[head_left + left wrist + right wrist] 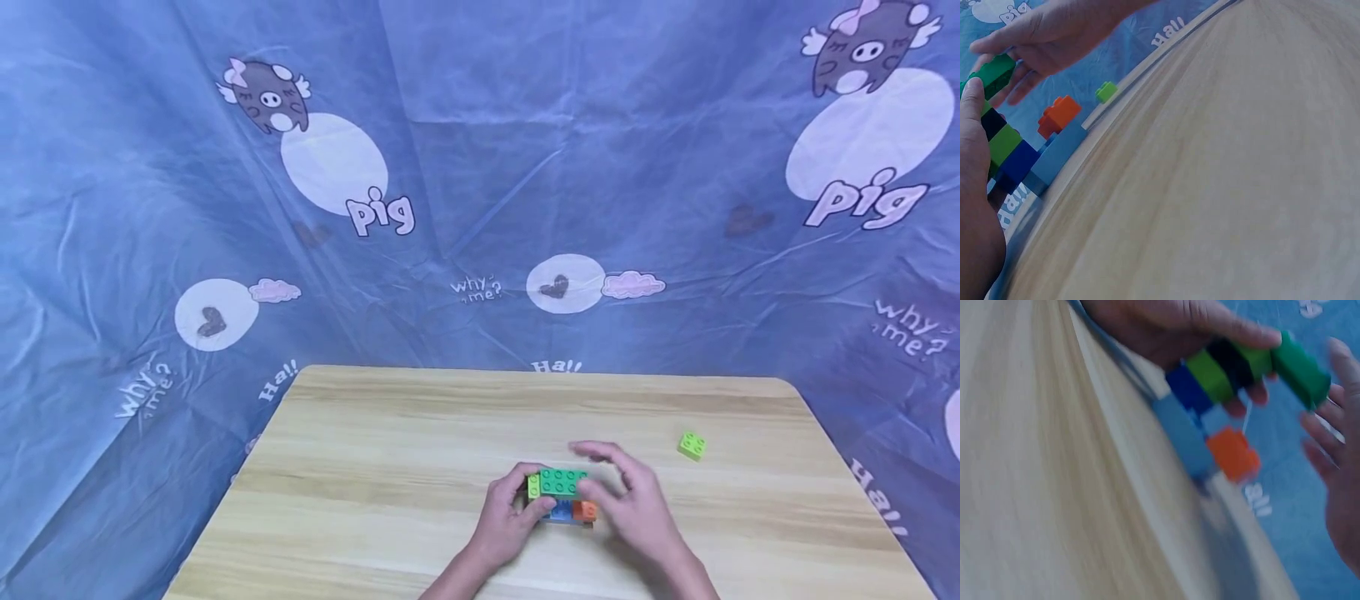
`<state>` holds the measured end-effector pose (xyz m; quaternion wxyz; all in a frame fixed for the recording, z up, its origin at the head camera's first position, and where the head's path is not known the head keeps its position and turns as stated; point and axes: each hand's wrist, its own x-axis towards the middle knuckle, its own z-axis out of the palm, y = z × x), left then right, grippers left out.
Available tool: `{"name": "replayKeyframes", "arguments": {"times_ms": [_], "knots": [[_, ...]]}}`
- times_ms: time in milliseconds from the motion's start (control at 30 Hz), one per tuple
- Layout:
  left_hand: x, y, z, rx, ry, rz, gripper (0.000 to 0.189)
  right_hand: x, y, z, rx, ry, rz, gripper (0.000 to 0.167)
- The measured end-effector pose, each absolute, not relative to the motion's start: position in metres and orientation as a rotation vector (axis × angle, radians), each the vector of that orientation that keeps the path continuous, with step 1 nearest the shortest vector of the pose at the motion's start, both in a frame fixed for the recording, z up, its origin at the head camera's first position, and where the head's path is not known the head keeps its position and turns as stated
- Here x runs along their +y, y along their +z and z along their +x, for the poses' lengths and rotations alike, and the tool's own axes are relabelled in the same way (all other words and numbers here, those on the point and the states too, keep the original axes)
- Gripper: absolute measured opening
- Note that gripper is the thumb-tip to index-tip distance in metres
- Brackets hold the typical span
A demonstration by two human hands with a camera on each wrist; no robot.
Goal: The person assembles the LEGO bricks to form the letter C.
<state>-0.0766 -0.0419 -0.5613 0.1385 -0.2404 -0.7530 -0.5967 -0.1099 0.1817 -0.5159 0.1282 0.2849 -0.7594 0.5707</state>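
My left hand (pixel 502 515) grips a tower of toy building bricks, its thumb pressing near the top. The tower rises from one end of a light blue brick (pixel 1060 156) on the table. Above that come a dark blue brick (pixel 1019 165), a lime one (pixel 1209 375), a black one (pixel 1230 361) and another lime one. At the top, a long green brick (pixel 562 482) juts out sideways over the base. An orange brick (pixel 1233 454) sits on the base's other end. Beside the green brick's free end is my right hand (pixel 641 508), fingers spread, with nothing in its grasp.
A loose lime brick (pixel 692 446) lies on the wooden table (pixel 360 467), back and to the right of the hands. Blue cloth (pixel 465 167) with pig prints hangs behind and along both sides of the table.
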Motion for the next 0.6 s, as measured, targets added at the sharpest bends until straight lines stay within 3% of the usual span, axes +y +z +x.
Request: {"name": "replayKeyframes", "arguments": {"times_ms": [267,367,500,600], "knots": [[-0.042,-0.558,-0.072,-2.251,-1.834,-0.633,0.029,0.249,-0.558,-0.142,-1.908,1.213,0.286,0.024],[-0.041,-0.558,-0.072,-2.289,-1.890,-0.606,0.028,0.277,-0.563,-0.140,-1.995,1.077,0.030,0.030],[-0.042,-0.557,-0.073,-2.308,-1.905,-0.588,0.028,0.294,-0.565,-0.137,-2.198,1.076,-0.280,0.051],[-0.043,-0.558,-0.073,-2.320,-1.907,-0.568,0.028,0.296,-0.565,-0.138,-2.358,1.104,-0.410,0.054]]}}
